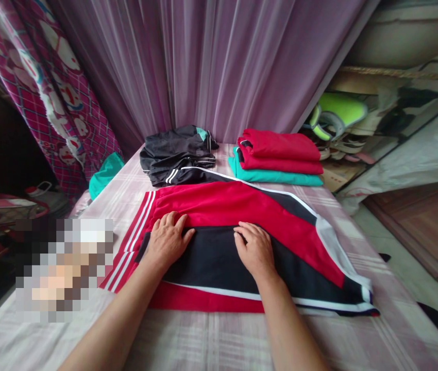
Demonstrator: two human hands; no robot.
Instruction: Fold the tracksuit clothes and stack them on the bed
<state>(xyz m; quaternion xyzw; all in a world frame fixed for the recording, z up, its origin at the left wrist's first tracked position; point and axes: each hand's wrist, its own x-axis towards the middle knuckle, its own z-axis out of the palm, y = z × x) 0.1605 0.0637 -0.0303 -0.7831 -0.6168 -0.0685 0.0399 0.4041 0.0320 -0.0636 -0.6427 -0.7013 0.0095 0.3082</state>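
A red and black jacket (211, 257) with white piping and a white-striped red band at its left end lies spread on the covered table. My left hand (168, 237) rests flat on its left part, fingers apart, over the border of red and black cloth. On the middle of the garment lies my right hand (255, 246), palm down, fingers loosely spread and slightly bent. Neither hand holds anything. Behind the jacket are a crumpled dark pile of clothing (172, 149) at the left and folded red clothing (281, 149) on a folded teal piece (281, 174) at the right.
The table has a pale checked cloth (211, 340). Purple curtains (211, 67) hang behind it. A teal cloth (105, 175) sits at the left edge, near a blurred-out patch. Shelves with shoes (342, 147) stand at the right, beyond the table edge.
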